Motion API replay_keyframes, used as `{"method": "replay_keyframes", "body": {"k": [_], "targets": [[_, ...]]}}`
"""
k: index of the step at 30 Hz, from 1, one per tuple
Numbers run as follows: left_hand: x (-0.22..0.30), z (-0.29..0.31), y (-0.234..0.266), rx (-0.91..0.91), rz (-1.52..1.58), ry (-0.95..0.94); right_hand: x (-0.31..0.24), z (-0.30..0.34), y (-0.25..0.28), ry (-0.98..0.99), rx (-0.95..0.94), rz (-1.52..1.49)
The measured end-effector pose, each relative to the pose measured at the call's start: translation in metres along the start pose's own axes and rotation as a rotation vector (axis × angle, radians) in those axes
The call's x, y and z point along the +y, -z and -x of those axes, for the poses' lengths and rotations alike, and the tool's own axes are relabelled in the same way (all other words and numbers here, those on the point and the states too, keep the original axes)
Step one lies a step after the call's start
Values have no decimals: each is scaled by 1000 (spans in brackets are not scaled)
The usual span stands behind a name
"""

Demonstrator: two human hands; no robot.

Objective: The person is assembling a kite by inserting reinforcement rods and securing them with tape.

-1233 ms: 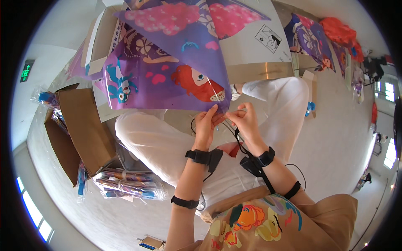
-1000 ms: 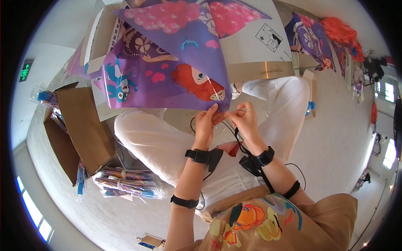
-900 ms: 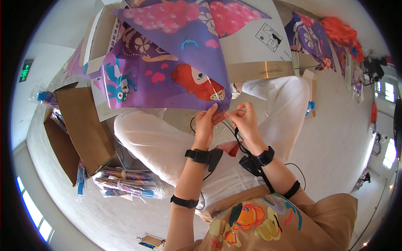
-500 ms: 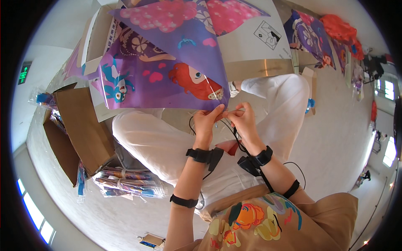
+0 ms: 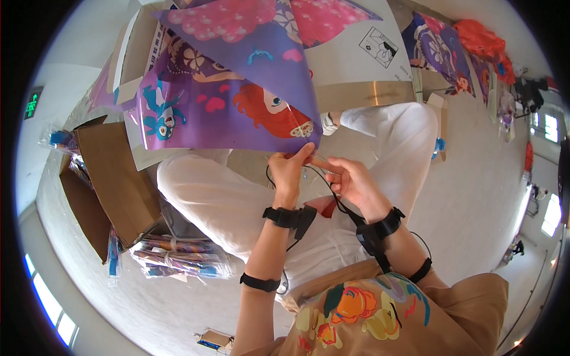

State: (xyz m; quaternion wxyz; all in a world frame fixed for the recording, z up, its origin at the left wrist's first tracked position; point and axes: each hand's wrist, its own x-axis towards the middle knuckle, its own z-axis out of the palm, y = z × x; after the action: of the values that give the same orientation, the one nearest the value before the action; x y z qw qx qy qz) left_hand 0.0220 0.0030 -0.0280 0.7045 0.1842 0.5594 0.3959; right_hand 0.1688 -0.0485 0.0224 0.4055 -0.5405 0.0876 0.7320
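A glossy purple sheet [image 5: 225, 127], printed with a red-haired cartoon figure and pink hearts, spreads over the box in front of me. Its near right corner is pinched between the thumb and fingers of my left hand [image 5: 288, 175]. Just right of that corner is my right hand [image 5: 359, 184], its fingers apart and partly bent, with their tips pointing at the left hand. I see nothing held in it. Both wrists carry black straps with small dark devices, and a black cable hangs behind the hands.
Under the sheet stands a white box [image 5: 350, 65]. On the left are an open brown carton [image 5: 116, 178] and bundled packs in clear plastic [image 5: 181, 258]. My white-trousered legs flank the hands. Further right hang another printed purple sheet [image 5: 442, 50] and a red bag [image 5: 481, 41].
My right hand has drawn back right and downward from the corner, and its fingers have spread. The left hand keeps its pinch, and the sheet has shifted slightly left.
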Motion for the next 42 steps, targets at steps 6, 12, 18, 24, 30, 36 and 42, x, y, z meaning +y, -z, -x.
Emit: {"method": "replay_keyframes", "body": {"k": [6,12,18,24,30,36,42], "targets": [[-3,3,-2,-22,-4,47,8,26,-11,76,133,35],[-4,-9,10,31,34,55,22,37,-7,359,125,447],[-2,-2,11,23,4,67,15,7,-23,372,19,620],[0,1,12,14,-71,46,10,-3,-29,273,51,631],[0,2,11,-30,-68,45,12,-8,-29,261,94,494],[-2,1,11,-14,-64,37,14,-11,-33,289,126,406],[-4,0,12,-73,-98,43,22,-25,-33,299,190,277]]}}
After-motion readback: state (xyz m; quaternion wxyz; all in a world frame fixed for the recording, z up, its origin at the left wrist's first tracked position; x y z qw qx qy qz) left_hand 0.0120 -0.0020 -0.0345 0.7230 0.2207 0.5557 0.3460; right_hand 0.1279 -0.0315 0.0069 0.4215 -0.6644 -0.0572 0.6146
